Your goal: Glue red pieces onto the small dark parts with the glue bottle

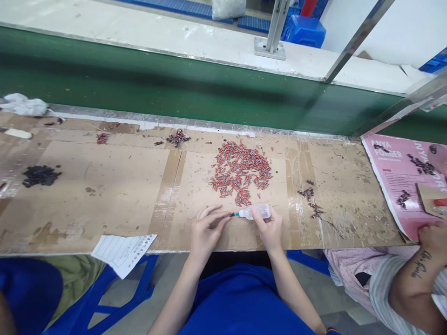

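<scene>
Between the thumb and forefinger of my left hand [206, 228] is a small dark piece [232, 214], too tiny to make out fully. My right hand [268, 228] grips a clear squeeze bottle [256, 211] lying nearly level, its blue tip [237, 214] pointing left and meeting or almost meeting that piece. Just beyond both hands, a large heap of small red pieces with dark and silvery parts [240, 167] spreads over the cardboard [139, 186]. A smaller clump of the same pieces sits at the heap's near side, close to the bottle.
Black pieces [41, 176] are piled at the left. Small clusters lie at the back [178, 137] and right [308, 193]. A paper sheet [122, 251] overhangs the front edge. Co-workers sit on both sides; one person's arm [419, 279] rests by a pink sheet [387, 177].
</scene>
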A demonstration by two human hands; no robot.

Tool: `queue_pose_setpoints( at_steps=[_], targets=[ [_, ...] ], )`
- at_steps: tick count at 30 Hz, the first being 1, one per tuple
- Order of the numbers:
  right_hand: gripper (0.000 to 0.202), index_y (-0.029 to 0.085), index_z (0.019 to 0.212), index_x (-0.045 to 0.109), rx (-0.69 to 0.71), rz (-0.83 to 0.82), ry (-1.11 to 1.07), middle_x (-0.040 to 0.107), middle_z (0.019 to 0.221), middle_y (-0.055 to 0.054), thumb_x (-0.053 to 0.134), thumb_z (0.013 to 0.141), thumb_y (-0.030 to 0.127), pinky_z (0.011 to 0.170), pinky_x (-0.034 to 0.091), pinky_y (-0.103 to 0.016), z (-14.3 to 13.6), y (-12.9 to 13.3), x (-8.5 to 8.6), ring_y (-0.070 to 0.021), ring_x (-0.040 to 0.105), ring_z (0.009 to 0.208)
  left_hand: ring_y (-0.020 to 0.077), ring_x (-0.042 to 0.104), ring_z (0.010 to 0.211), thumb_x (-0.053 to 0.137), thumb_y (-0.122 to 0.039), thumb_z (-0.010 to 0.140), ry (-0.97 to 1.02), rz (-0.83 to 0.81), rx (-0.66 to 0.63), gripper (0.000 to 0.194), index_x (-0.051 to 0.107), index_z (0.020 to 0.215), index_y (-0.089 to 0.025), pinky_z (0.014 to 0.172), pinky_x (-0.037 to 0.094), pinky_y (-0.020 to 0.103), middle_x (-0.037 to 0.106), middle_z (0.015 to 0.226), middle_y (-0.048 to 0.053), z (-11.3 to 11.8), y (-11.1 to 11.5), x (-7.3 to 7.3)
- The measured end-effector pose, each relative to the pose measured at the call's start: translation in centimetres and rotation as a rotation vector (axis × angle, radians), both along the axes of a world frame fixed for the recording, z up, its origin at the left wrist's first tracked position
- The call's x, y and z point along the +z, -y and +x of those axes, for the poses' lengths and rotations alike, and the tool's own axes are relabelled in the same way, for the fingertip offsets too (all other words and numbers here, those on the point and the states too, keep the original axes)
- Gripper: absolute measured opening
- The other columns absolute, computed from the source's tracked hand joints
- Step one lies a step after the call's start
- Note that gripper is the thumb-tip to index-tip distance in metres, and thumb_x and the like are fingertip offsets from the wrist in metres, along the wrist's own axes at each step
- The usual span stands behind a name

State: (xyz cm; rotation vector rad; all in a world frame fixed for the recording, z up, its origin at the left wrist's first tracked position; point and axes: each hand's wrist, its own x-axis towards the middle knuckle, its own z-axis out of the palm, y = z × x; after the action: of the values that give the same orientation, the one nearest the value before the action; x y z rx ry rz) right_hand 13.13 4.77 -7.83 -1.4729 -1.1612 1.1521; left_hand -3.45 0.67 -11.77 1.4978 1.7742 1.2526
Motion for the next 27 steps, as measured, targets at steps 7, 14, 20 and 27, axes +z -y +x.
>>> queue_pose_setpoints(
  at_steps=[7,14,20,27],
  targets=[
    [0.021,0.017,0.074,0.068,-0.024,0.005,-0.010,0.071,0.069,-0.004,0.069,0.073,0.039,0.061,0.053,-0.029,0.00,0.04,0.08,-0.0187,0.066,0.064,0.0229,0.069,0.098,0.070,-0.029,0.080,0.012,0.006,-0.013,0.007,0.076,0.084,-0.028,0.095,0.051,0.044,0.076,0.084,0.002,0.00,0.03,0.17],
    [0.020,0.018,0.074,0.068,-0.028,0.007,-0.038,0.071,0.068,-0.003,0.069,0.072,0.038,0.060,0.053,-0.029,0.12,0.04,0.18,-0.0184,0.065,0.062,0.0223,0.069,0.096,0.071,-0.028,0.080,-0.005,0.031,-0.018,0.006,0.076,0.084,-0.028,0.089,0.053,0.041,0.076,0.083,0.001,-0.04,-0.06,0.27],
    [0.021,0.018,0.075,0.068,0.004,0.006,-0.017,0.071,0.069,-0.004,0.070,0.072,0.038,0.061,0.053,-0.029,0.06,0.06,0.00,-0.0188,0.065,0.064,0.0220,0.069,0.096,0.071,-0.028,0.080,-0.008,0.039,-0.017,0.006,0.076,0.083,-0.027,0.088,0.054,0.040,0.076,0.084,0.002,-0.04,-0.13,0.37],
    [0.020,0.018,0.075,0.068,0.001,0.008,-0.015,0.071,0.069,-0.004,0.069,0.073,0.038,0.060,0.052,-0.029,0.12,0.00,0.08,-0.0183,0.065,0.063,0.0227,0.068,0.096,0.070,-0.030,0.080,-0.001,0.010,-0.002,0.007,0.076,0.083,-0.027,0.090,0.053,0.041,0.076,0.085,0.003,0.08,-0.06,0.29]
  ],
)
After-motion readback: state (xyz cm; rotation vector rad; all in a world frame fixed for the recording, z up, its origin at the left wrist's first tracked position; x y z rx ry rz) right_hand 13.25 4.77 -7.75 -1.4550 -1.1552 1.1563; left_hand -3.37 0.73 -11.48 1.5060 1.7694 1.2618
